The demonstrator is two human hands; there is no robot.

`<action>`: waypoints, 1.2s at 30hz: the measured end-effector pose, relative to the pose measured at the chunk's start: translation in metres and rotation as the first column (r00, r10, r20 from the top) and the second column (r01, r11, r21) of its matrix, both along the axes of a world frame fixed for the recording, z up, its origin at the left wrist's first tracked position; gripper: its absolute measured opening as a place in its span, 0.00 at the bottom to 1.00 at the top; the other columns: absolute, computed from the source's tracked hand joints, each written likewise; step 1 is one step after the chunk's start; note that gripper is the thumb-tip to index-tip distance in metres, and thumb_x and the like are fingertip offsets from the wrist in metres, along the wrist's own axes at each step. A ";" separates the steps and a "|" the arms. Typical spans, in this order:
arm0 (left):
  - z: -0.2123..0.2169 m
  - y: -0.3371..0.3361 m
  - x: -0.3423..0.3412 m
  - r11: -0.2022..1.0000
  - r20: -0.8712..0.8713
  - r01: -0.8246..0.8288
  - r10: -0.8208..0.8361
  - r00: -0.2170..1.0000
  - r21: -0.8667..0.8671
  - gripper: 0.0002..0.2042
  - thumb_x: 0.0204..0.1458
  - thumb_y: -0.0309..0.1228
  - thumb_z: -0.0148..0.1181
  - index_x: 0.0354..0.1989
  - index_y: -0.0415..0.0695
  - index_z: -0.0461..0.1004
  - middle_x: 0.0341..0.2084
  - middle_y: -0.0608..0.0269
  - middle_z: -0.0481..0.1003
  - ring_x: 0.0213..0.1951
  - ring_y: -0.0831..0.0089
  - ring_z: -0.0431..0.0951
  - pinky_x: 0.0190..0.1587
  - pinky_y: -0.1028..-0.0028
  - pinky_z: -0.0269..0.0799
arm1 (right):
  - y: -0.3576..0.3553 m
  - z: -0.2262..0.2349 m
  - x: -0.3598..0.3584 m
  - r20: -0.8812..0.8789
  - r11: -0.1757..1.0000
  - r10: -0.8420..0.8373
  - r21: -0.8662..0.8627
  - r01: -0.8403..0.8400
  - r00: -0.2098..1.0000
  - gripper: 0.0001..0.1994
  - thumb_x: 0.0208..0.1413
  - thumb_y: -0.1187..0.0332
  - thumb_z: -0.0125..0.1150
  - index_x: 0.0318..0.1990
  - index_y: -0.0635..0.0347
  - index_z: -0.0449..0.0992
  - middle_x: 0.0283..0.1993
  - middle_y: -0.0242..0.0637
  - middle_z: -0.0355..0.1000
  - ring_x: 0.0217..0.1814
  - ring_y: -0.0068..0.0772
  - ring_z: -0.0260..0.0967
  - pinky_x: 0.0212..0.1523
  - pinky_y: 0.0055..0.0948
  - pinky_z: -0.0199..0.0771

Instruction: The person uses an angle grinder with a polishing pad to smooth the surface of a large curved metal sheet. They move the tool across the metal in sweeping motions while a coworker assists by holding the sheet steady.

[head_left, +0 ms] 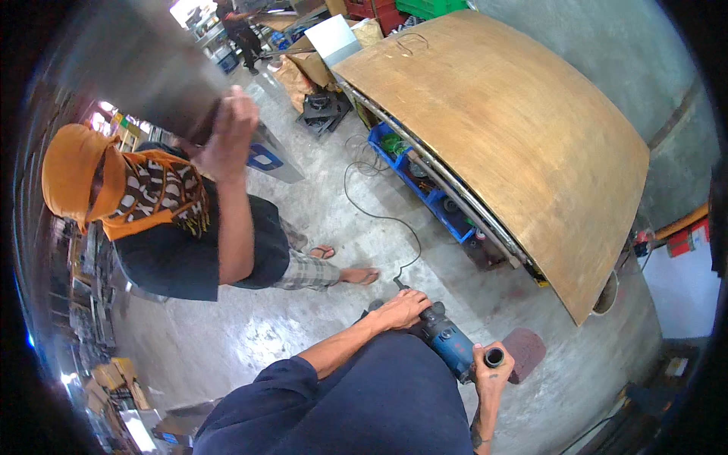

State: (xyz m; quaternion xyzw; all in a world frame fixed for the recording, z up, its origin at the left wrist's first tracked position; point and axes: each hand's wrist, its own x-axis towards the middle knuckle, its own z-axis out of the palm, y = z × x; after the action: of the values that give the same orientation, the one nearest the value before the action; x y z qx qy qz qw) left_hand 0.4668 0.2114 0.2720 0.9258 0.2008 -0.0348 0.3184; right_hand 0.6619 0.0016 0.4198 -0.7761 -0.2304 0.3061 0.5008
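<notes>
Both hands are clamped on a blue angle grinder at 6 o'clock: left hand on its rear body, right hand round the black side handle. Plywood table fills 1 o'clock; a co-worker holds a metal sheet at 10; the grinder's cable trails across the concrete floor.

I see the left hand gripping the rear of a blue power tool, the right hand wrapped round its black side handle; a co-worker beside me lifts a metal sheet.
</notes>
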 end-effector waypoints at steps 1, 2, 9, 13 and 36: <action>-0.009 0.002 0.004 1.000 -0.014 -0.020 0.020 1.000 -0.004 0.28 0.50 0.28 0.71 0.62 0.46 0.72 0.57 0.52 0.74 0.65 0.51 0.72 0.67 0.51 0.65 | 0.007 -0.009 0.009 0.021 0.999 0.038 -0.017 -0.037 0.999 0.16 0.58 0.73 0.73 0.23 0.63 0.71 0.20 0.28 0.66 0.25 0.17 0.59 0.28 0.27 0.62; -0.019 0.004 0.007 0.999 -0.013 -0.050 0.050 0.999 0.000 0.28 0.50 0.28 0.71 0.62 0.46 0.72 0.57 0.52 0.74 0.65 0.51 0.72 0.67 0.51 0.65 | 0.016 -0.013 0.019 0.062 0.997 0.079 -0.006 -0.079 0.995 0.16 0.58 0.73 0.73 0.23 0.62 0.71 0.21 0.27 0.65 0.25 0.17 0.59 0.27 0.27 0.62; -0.033 0.040 0.022 0.995 0.030 -0.102 0.102 0.994 -0.005 0.30 0.51 0.29 0.74 0.64 0.47 0.71 0.59 0.55 0.74 0.65 0.51 0.71 0.68 0.50 0.64 | 0.069 -0.001 0.040 0.162 0.988 0.151 -0.004 -0.152 0.975 0.15 0.58 0.71 0.73 0.24 0.65 0.72 0.21 0.29 0.66 0.26 0.18 0.61 0.28 0.28 0.64; -0.033 0.043 0.015 0.993 0.049 -0.102 0.099 0.994 0.055 0.30 0.48 0.30 0.75 0.62 0.49 0.72 0.56 0.55 0.75 0.64 0.53 0.72 0.70 0.49 0.60 | 0.069 -0.015 0.034 0.062 0.997 0.068 0.024 -0.070 0.996 0.16 0.59 0.72 0.73 0.23 0.63 0.72 0.21 0.26 0.65 0.26 0.16 0.59 0.28 0.25 0.62; -0.029 0.098 0.165 0.977 -0.136 0.176 -0.192 0.972 -0.121 0.30 0.45 0.32 0.75 0.60 0.50 0.75 0.54 0.56 0.81 0.60 0.53 0.78 0.65 0.46 0.65 | 0.067 0.003 0.141 0.219 0.992 0.073 0.086 -0.094 0.973 0.16 0.60 0.64 0.73 0.26 0.63 0.75 0.19 0.39 0.65 0.21 0.23 0.64 0.25 0.31 0.66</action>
State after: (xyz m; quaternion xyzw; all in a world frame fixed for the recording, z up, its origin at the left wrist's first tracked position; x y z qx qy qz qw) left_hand 0.6315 0.3097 0.2428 0.9167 0.1348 -0.1429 0.3479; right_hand 0.8026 0.0687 0.4229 -0.7694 -0.3303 0.2293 0.4963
